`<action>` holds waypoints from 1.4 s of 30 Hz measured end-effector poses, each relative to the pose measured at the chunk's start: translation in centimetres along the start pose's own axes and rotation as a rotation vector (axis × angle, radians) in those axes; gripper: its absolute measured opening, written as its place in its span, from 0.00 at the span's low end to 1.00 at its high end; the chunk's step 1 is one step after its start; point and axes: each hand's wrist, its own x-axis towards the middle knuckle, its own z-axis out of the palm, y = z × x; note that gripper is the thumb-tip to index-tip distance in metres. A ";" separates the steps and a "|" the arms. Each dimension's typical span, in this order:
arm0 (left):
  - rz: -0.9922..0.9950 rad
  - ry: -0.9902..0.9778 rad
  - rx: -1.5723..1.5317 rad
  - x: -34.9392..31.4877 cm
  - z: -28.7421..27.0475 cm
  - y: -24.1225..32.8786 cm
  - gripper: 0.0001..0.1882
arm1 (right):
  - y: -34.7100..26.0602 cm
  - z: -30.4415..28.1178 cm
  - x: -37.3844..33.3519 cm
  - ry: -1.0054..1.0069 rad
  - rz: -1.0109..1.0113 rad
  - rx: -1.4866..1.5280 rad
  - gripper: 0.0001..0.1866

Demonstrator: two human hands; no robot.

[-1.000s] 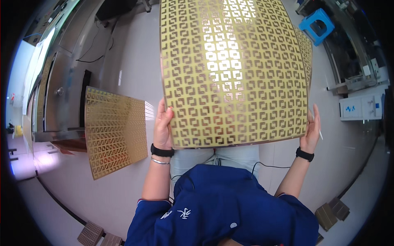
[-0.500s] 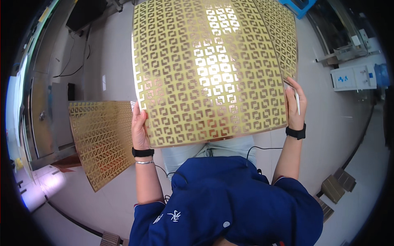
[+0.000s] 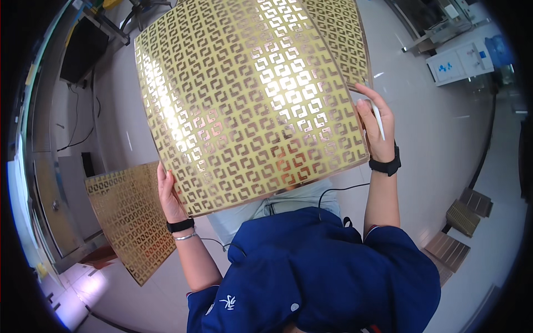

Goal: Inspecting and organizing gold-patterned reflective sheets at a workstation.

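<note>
Closest to my camera I see the wearer's navy-blue, short-sleeved shirt [image 3: 327, 272], with pale trousers [image 3: 239, 216] just beyond it. I have the left hand [image 3: 172, 194] grasping a large yellow-green rectangular panel patterned with copper-coloured angular links [image 3: 244, 111] near its lower left corner. The panel is tilted, held out in front of the body, its near edge over the trousers. The right hand [image 3: 378, 125] is at the panel's right edge with a slim white pen-like stick [image 3: 380, 121] clasped in its fingers; how firmly it grips the panel itself I cannot tell. Behind, a second sheet with the same pattern [image 3: 336, 39] shows past the upper right edge, its lower corner by the right index finger; I cannot tell whether they touch.

Farther out on my left, another patterned panel [image 3: 130, 222] stands tilted beside a metal cabinet [image 3: 55, 183]. On my right, small brown stacks of boards [image 3: 464, 217] sit by the floor's edge. Farther off I make out a white cabinet with blue marks [image 3: 458, 61], beside a translucent blue water jug [image 3: 496, 50].
</note>
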 end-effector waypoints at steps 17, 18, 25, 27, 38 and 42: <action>0.100 0.109 0.204 0.5 -1.2 0.0 0.18 | 0.7 -0.2 0.3 -0.190 0.143 0.093 0.21; 0.097 0.135 0.221 0.5 -1.4 0.0 0.18 | 0.8 -0.1 0.3 -0.219 0.121 0.096 0.21; 0.101 0.154 0.290 0.7 -2.5 0.0 0.21 | 0.0 1.1 0.5 -0.351 0.063 0.101 0.21; 0.081 0.158 0.230 0.4 -1.5 0.4 0.20 | 0.0 1.4 0.2 -0.361 0.053 0.168 0.21; 0.209 -0.200 -0.579 -1.3 1.8 3.2 0.35 | -1.1 6.2 -0.6 -0.141 0.123 0.714 0.21; 0.253 -0.289 -0.740 -2.4 8.5 0.6 0.29 | -0.6 10.5 -1.5 -0.291 0.024 0.793 0.24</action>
